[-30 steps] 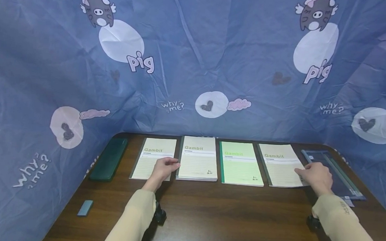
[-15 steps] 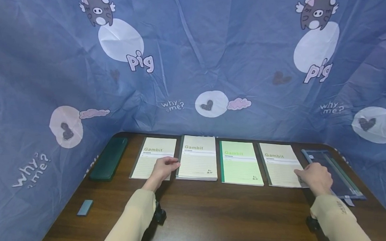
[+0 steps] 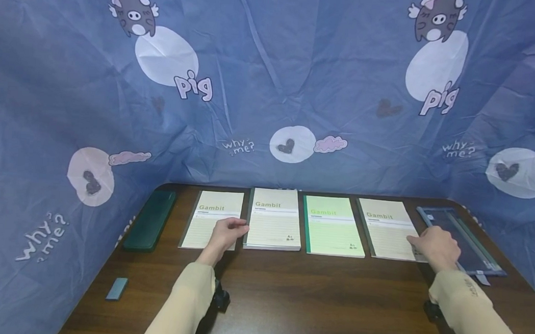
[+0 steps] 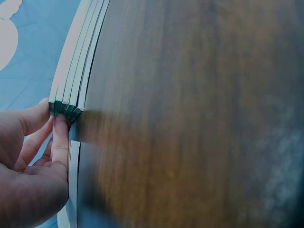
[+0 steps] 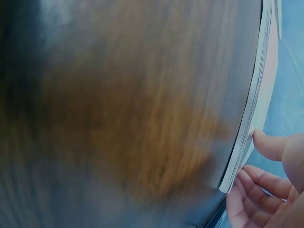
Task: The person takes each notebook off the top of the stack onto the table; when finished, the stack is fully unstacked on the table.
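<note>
Notebooks with "Gambit" covers lie in a row along the far side of the table. My left hand (image 3: 226,232) is at the spine edge of the thick second stack of notebooks (image 3: 273,223). In the left wrist view, the thumb touches the top corner of this stack (image 4: 71,78) and a finger meets its green spines. My right hand (image 3: 437,246) pinches the right edge of the rightmost notebook (image 3: 385,230). In the right wrist view, the thumb lies on the cover and the other fingers are at the side of its page edges (image 5: 249,114).
Left of the stack lies a cream notebook (image 3: 199,234), partly behind my left hand; right of it, a green-tinted notebook (image 3: 334,235). A dark green case (image 3: 150,221) and small blue-grey block (image 3: 116,289) are at left. A mesh zip pouch (image 3: 467,240) lies right. Patterned cloth (image 3: 263,85) hangs behind.
</note>
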`<action>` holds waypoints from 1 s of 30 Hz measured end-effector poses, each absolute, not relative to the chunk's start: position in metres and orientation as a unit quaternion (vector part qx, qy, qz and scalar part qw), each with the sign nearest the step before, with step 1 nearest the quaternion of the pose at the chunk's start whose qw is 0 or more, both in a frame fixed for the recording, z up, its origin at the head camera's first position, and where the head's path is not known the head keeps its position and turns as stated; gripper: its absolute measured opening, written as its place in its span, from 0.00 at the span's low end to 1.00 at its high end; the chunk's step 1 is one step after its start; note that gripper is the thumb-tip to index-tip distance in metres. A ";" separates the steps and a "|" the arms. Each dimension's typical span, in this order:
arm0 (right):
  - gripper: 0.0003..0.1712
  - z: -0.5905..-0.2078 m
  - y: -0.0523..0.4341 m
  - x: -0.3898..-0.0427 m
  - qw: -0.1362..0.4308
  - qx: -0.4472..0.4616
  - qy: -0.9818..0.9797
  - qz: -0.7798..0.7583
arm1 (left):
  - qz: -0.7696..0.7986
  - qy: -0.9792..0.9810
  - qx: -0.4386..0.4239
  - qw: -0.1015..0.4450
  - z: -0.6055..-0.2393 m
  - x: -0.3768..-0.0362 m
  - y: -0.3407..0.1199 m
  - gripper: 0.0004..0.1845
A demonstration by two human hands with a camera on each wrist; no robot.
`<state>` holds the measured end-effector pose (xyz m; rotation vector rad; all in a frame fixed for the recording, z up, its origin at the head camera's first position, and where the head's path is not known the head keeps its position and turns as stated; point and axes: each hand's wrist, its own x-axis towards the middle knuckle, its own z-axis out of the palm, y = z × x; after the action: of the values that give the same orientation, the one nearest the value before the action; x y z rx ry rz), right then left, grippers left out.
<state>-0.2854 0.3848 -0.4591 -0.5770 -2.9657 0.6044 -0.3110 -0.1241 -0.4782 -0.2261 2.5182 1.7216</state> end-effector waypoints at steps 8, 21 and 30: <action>0.25 -0.457 0.388 -0.285 0.038 -0.181 -0.965 0.187 | 0.560 0.824 -0.071 0.041 -0.479 -0.313 -0.122 0.18; 0.28 -0.437 0.336 -0.297 0.082 -0.113 -0.968 0.209 | 0.555 0.828 -0.074 0.028 -0.479 -0.311 -0.121 0.18; 0.30 -0.433 0.260 -0.312 0.071 -0.036 -0.944 0.319 | 0.552 0.829 -0.082 0.033 -0.478 -0.311 -0.122 0.18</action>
<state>-0.3123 0.2602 -0.4328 -0.1093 -2.8395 0.9595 -0.3106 -0.1216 -0.4775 -0.2527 2.5520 1.6975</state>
